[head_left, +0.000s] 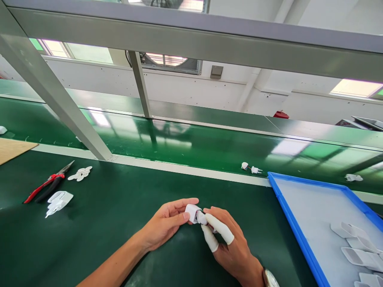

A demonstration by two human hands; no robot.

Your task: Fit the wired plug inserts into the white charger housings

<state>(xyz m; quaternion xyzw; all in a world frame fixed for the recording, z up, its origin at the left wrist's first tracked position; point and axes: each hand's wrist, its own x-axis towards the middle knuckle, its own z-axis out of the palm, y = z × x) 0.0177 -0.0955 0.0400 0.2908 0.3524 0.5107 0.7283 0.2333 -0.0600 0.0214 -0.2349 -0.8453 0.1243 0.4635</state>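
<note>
White housing [191,212] is over the near middle desk [98,227], pinched by the grip of the left hand [166,223]; that of the right hand [231,241] pinches a white insert [201,217] at the housing's right end. Pliers [51,182] lie left.

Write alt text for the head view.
A person's left hand holds a small white casing while the right hand, wearing two white finger covers, holds a white piece at the casing's open end, over a dark green worktable. Pliers lie left; a blue-rimmed tray of white parts sits right.
</note>
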